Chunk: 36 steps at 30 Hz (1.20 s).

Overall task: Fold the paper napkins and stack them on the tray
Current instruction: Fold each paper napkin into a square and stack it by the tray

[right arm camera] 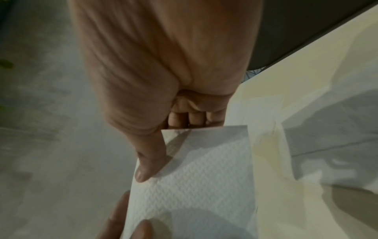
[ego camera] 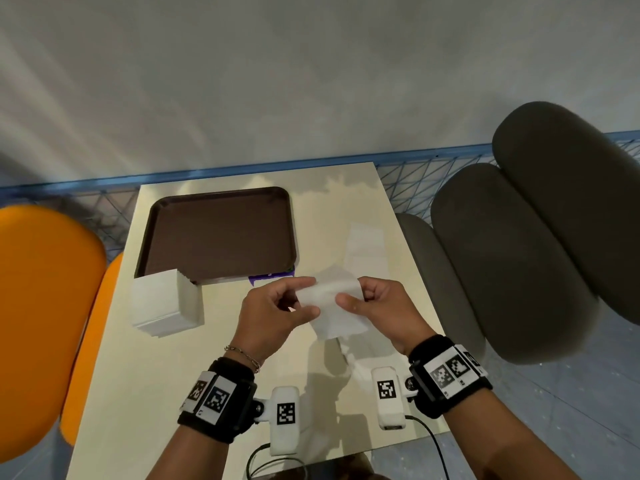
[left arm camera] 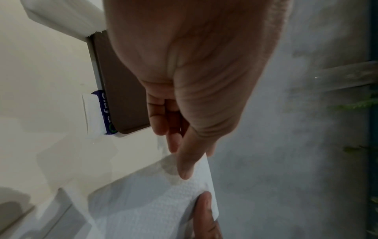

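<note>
1. Head view, 9 o'clock edge: orange chair beside the cream table; blurred, detail unclear.
2. At 10 o'clock on the table: thick napkin stack, square, white; its far corner overlaps the near-left corner of the brown tray; nothing lies on the tray's bare surface.
3. Just under the tray's near edge, toward 12 o'clock of the hands: purple wrapper peeking out; in the left wrist view it shows blue-purple with lettering, tucked against the tray rim.
4. Centre: left hand, thumb and forefinger pinching the left edge of a single napkin; remaining fingers curled loosely behind; left wrist view confirms thumb flat on the embossed paper.
5. The napkin is held above the table between both hands, partly folded, lower part hanging toward 6 o'clock.
6. Right hand: thumb pressed on the napkin's right edge, other fingers curled tight behind the sheet; right wrist view shows the same pinch.
7. At 1 o'clock of the hands: loose napkins lying flat on the table, pale, edges hard to separate.
8. At 3 o'clock: grey chair beside the table.
</note>
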Available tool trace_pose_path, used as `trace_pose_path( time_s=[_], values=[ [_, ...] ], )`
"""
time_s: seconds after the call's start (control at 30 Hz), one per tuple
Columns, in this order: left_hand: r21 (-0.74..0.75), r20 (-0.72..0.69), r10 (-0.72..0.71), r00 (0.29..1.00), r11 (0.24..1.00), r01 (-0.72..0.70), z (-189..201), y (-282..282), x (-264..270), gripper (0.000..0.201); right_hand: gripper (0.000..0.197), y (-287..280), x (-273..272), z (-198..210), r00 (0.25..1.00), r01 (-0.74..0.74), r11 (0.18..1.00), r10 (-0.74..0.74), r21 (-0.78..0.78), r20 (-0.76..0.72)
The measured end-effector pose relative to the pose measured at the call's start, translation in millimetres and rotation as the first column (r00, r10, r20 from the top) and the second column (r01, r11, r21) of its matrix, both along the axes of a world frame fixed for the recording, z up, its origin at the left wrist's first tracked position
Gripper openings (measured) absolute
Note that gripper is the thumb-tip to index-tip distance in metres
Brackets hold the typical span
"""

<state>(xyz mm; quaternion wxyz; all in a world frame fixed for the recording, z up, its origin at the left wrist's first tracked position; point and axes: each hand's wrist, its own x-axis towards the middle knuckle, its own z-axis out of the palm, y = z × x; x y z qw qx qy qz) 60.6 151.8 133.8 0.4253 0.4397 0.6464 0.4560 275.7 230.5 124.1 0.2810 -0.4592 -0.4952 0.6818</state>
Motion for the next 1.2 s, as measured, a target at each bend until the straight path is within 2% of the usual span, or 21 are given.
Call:
trace_pose_path(
  time_s=[0.13, 0.3, 0.5, 0.6, 0.63, 0.67, 0.73, 0.77, 0.8, 0.83, 0.9, 0.97, 1.0, 1.03, 1.1, 1.17, 1.2],
  values=[
    [0.043, 0.013, 0.0, 1.0, 0.999, -0.001, 6, -7, -5, 0.042, 0.021, -8, -9, 7, 0.999, 0.048, 0.999, -0.047, 0.008, -0.017],
    [0.018, 0.036, 0.059, 0.998, 0.998, -0.059, 7, -14, -11, 0.036, 0.015, -14, -16, 12, 0.997, 0.079, 0.997, -0.079, 0.013, 0.001],
    [0.007, 0.102, 0.08, 0.992, 0.997, -0.081, 12, -19, -18, 0.031, 0.02, -21, -16, 16, 0.997, -0.03, 0.997, 0.025, 0.072, 0.077],
    [0.025, 0.027, 0.095, 0.995, 0.995, -0.096, 12, -21, -21, 0.029, 0.025, -22, -17, 26, 0.984, -0.071, 0.993, 0.053, 0.099, 0.172],
    [0.04, -0.018, 0.089, 0.996, 0.995, -0.088, 12, -22, -22, 0.028, 0.032, -21, -17, 29, 0.96, -0.092, 0.989, 0.056, 0.12, 0.274],
    [0.054, -0.06, 0.079, 0.995, 0.996, -0.076, 11, -23, -22, 0.028, 0.046, -19, -16, 33, 0.904, -0.12, 0.98, 0.043, 0.156, 0.425],
    [0.072, -0.123, 0.071, 0.99, 0.995, -0.062, 11, -24, -22, 0.027, 0.087, -18, -17, 40, 0.734, -0.218, 0.936, -0.029, 0.277, 0.678],
    [0.079, -0.151, 0.074, 0.986, 0.995, -0.063, 11, -24, -22, 0.027, 0.103, -18, -18, 42, 0.689, -0.291, 0.891, -0.059, 0.35, 0.722],
    [0.086, -0.172, 0.079, 0.982, 0.994, -0.064, 12, -24, -21, 0.025, 0.109, -19, -21, 43, 0.672, -0.374, 0.825, -0.074, 0.423, 0.737],
    [0.092, -0.181, 0.081, 0.98, 0.994, -0.065, 12, -24, -20, 0.024, 0.105, -21, -26, 43, 0.668, -0.456, 0.748, -0.07, 0.482, 0.741],
    [0.102, -0.176, 0.079, 0.981, 0.993, -0.061, 15, -24, -18, 0.022, 0.074, -24, -37, 43, 0.667, -0.572, 0.607, -0.046, 0.551, 0.743],
    [0.127, -0.174, 0.06, 0.983, 0.991, -0.038, 18, -24, -17, 0.02, 0.035, -27, -48, 42, 0.69, -0.588, 0.533, -0.062, 0.608, 0.721],
    [0.137, -0.17, 0.054, 0.984, 0.99, -0.031, 19, -23, -16, 0.021, 0.021, -29, -52, 41, 0.719, -0.559, 0.532, -0.07, 0.635, 0.691],
    [0.144, -0.161, 0.057, 0.985, 0.989, -0.034, 21, -23, -16, 0.023, 0.013, -29, -54, 40, 0.749, -0.52, 0.557, -0.067, 0.648, 0.659],
    [0.145, -0.17, 0.075, 0.983, 0.988, -0.051, 22, -23, -18, 0.033, 0.004, -28, -55, 40, 0.799, -0.431, 0.685, -0.013, 0.588, 0.601],
    [0.105, -0.194, 0.085, 0.977, 0.992, -0.065, 20, -24, -23, 0.05, 0.007, -25, -51, 39, 0.865, -0.332, 0.832, 0.081, 0.444, 0.496],
    [0.057, -0.163, 0.082, 0.983, 0.996, -0.074, 18, -26, -25, 0.059, 0.01, -24, -48, 39, 0.897, -0.297, 0.878, 0.121, 0.375, 0.425]
  ],
)
